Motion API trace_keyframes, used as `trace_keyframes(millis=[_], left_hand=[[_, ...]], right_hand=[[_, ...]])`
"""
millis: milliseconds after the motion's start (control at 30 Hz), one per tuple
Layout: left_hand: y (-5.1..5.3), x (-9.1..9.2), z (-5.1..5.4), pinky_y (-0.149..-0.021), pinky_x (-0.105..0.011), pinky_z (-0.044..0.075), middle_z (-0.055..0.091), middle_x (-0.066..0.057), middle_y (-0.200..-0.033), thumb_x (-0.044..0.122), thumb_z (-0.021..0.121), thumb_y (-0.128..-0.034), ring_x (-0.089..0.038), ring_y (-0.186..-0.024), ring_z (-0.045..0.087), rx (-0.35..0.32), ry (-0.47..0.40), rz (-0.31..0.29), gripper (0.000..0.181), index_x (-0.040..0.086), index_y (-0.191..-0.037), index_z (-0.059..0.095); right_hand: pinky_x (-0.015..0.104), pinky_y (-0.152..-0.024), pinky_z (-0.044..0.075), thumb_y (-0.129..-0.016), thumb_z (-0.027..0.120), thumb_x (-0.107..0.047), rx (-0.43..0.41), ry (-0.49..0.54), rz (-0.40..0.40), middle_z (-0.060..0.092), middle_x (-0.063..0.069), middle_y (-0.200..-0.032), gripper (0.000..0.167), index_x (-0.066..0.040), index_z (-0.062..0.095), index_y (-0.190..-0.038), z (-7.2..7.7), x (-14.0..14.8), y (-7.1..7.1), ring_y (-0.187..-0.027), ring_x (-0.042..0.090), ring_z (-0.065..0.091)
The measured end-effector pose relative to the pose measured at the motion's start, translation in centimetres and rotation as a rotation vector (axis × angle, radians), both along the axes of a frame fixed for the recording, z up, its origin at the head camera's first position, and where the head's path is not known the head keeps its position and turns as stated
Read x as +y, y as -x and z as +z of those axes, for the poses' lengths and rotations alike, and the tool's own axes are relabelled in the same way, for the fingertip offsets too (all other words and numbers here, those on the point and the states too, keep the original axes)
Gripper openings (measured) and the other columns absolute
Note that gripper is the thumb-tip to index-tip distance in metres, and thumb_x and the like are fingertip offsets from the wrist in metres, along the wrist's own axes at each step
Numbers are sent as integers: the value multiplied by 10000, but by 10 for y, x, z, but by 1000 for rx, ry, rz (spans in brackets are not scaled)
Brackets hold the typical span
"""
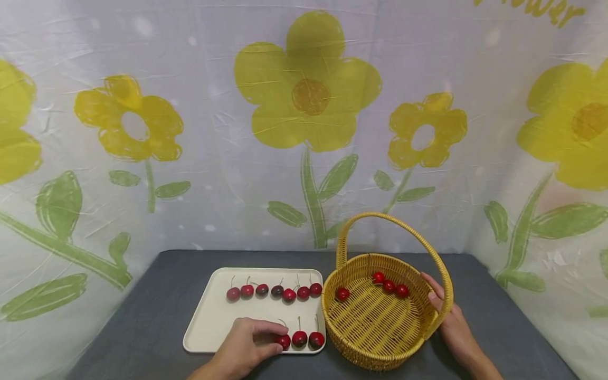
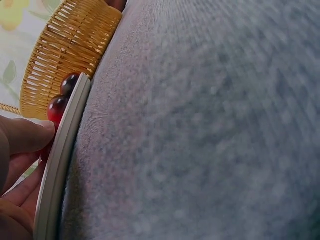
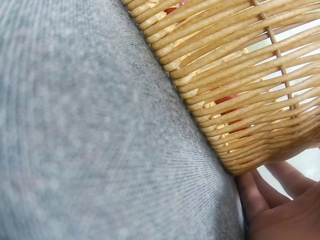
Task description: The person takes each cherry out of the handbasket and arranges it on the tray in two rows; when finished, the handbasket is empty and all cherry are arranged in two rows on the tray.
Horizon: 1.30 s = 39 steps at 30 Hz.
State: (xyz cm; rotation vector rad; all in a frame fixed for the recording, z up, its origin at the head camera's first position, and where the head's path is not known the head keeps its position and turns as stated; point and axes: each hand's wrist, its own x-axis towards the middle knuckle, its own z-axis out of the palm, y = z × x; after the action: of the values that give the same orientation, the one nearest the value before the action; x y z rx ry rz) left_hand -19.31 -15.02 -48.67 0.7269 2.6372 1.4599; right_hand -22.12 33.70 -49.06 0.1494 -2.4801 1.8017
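My left hand [image 1: 244,345] pinches a dark red cherry [image 1: 283,342] between thumb and fingers, at the front edge of a cream tray [image 1: 204,316]. To its right in the same row lie two cherries with upright stems, the nearer one a red cherry [image 1: 300,339]. Farther back on the tray runs a row of several cherries [image 1: 262,290]. At the right side of a woven basket [image 1: 375,322], my right hand [image 1: 453,322] holds the wall near the rim, partly hidden behind the handle. Several cherries [image 1: 389,286] lie inside the basket. The right wrist view shows fingers [image 3: 260,192] against the outer weave.
Tray and basket stand side by side on a dark grey table [image 1: 157,311]. The basket's tall arched handle [image 1: 404,224] rises above its rim. A fabric backdrop [image 1: 214,174] with printed yellow flowers hangs behind the table and along both sides.
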Motion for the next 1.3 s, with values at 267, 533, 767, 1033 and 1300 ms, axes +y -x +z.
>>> trace_keyframes(millis=[267,533,767,1033,1300], left_hand=[[1,-1,2,-976,-189,588,846,75,-1110,197,923,-891,-38,-1061,763,-71,-24,-4,276,170,-1160,870],[-2,-10,4,-940,-181,601,849,-9,-1130,207,910,-902,-71,-1051,782,-60,-80,51,284,115,-1167,862],[-3,-14,17,-924,-154,590,826,-96,-1215,215,833,-992,-72,-1076,781,-121,-176,90,298,55,-1243,817],[7,2,44,-1004,-263,619,774,-198,-1326,161,688,-1094,-168,-1159,793,-153,-378,-96,326,2,-1375,733],[26,46,69,-1050,-315,608,747,-236,-1366,150,645,-1114,-316,-1263,753,-174,-474,-330,347,-10,-1417,701]], right_hand=[[147,-969,538,-1212,354,-415,-3,16,9,340,208,-1757,599,-213,238,-1764,0,1,0,-1285,-197,502],[134,-975,525,-1213,345,-417,2,8,10,346,199,-1756,594,-217,242,-1763,-1,-1,1,-1298,-194,496],[141,-965,534,-1212,350,-425,-5,-4,5,330,203,-1767,602,-219,234,-1765,0,0,1,-1284,-214,481],[147,-957,537,-1209,359,-431,-10,-24,-12,342,195,-1766,605,-216,244,-1763,-1,2,0,-1270,-218,480],[151,-962,542,-1210,367,-417,0,-4,-8,367,203,-1749,605,-196,250,-1760,0,0,1,-1276,-196,507]])
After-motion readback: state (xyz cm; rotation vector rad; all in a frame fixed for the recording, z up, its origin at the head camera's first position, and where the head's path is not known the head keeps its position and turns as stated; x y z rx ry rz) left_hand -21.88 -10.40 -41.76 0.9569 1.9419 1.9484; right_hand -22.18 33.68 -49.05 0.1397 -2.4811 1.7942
